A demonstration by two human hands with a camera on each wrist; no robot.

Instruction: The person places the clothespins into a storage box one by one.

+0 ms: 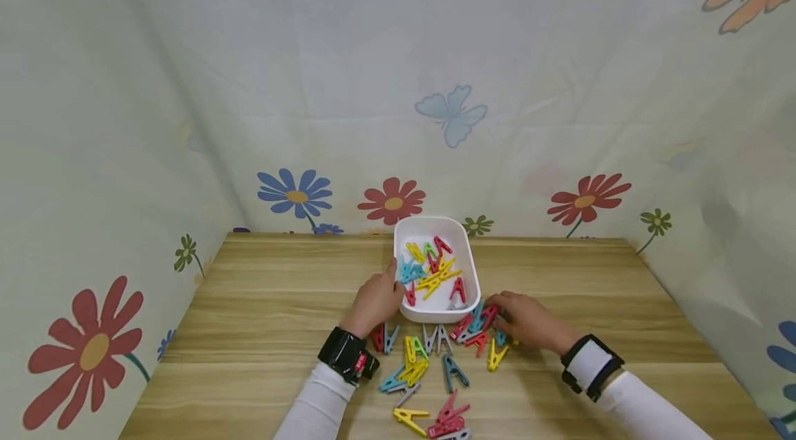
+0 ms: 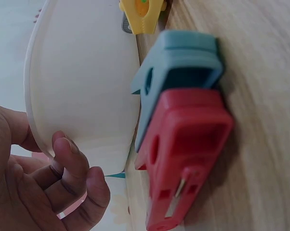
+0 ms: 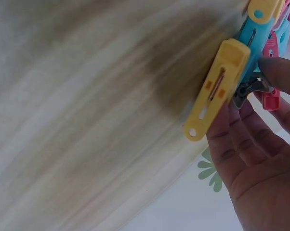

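A white plastic bin [image 1: 468,262] stands at the table's middle back and holds several coloured clothespins [image 1: 435,273]. My left hand [image 1: 381,295] grips the bin's near-left corner. In the left wrist view its fingers [image 2: 70,166] curl against the bin's wall [image 2: 82,82], beside a red clothespin [image 2: 188,154] and a blue-grey one [image 2: 183,62]. To the right of the bin my right hand [image 1: 506,314] lies palm down on a clump of clothespins [image 1: 475,324]. Its fingers [image 3: 241,130] and thumb pinch a grey clothespin [image 3: 248,89], next to a yellow clothespin [image 3: 215,89].
More loose clothespins [image 1: 423,371] in red, yellow, blue and grey lie scattered on the wooden table [image 1: 261,316] in front of the bin. Flower-printed cloth walls [image 1: 186,115] close in the table at the back and both sides.
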